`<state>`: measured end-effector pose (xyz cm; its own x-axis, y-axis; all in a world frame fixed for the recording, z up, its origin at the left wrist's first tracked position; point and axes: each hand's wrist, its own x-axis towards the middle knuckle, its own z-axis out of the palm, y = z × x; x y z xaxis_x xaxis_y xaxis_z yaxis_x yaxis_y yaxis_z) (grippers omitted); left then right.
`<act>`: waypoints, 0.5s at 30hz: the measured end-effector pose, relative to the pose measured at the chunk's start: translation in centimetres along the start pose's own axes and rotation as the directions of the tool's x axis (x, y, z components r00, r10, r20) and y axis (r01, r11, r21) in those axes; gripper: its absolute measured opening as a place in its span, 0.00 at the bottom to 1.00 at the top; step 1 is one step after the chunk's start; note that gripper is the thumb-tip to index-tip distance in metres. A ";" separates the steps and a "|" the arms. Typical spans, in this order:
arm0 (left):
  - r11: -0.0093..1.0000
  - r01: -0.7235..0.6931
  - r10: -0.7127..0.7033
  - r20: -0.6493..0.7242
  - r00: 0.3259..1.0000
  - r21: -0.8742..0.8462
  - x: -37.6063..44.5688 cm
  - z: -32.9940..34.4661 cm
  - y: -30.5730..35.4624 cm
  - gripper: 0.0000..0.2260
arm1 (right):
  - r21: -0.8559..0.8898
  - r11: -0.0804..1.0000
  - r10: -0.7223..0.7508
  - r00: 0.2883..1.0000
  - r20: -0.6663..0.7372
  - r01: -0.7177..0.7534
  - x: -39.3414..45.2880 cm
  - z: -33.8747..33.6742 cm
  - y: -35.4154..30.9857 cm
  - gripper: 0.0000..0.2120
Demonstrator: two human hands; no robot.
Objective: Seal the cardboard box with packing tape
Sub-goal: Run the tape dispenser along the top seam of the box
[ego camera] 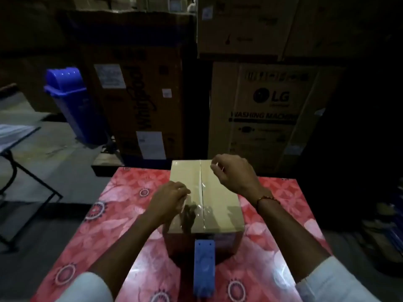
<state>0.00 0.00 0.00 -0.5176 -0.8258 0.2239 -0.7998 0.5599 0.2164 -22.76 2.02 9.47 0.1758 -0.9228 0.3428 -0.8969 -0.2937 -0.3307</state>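
Several large cartons (261, 118) stand stacked behind my workspace, with a blue bin (74, 105) to their left on the floor. In front of me is the table (122, 214), covered in a red flowered cloth. The cardboard box (220, 199) sits at the table's middle toward the far edge, flaps closed, seam running away from me. I see a blue tape dispenser (204, 269) lying on the table just in front of the box, touching its near face. My left hand (169, 200) is over the box's near left part and my right hand (234, 174) over its far right. A clear strip of packing tape (201, 192) stretches between them above the lid; the fingers of each hand are pinched on one end.
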 end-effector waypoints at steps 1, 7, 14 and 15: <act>1.000 0.001 0.001 0.069 0.998 -0.023 -0.6 0.8 0.3 0.14 | 0.027 0.999 0.020 0.999 0.044 -0.022 -0.8 0.9 0.3 0.10; 1.000 -0.005 0.005 0.309 0.951 0.000 -2.4 4.5 1.6 0.40 | 0.152 0.981 0.082 0.970 0.231 -0.119 -6.7 5.9 0.1 0.11; 0.999 -0.016 0.003 0.284 0.959 0.042 -3.7 5.6 2.0 0.34 | 0.251 0.940 0.188 0.964 0.187 -0.232 -9.7 8.5 0.4 0.09; 0.999 -0.032 0.022 0.275 0.961 0.032 -3.7 5.7 1.8 0.33 | 0.269 0.930 0.214 0.963 0.161 -0.252 -10.2 8.3 0.3 0.08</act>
<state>-1.28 3.68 -5.86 -0.5986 -0.8000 -0.0415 -0.7922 0.5835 0.1785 -21.39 9.26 -1.45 0.0425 -0.9921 0.1180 -0.7688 -0.1079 -0.6304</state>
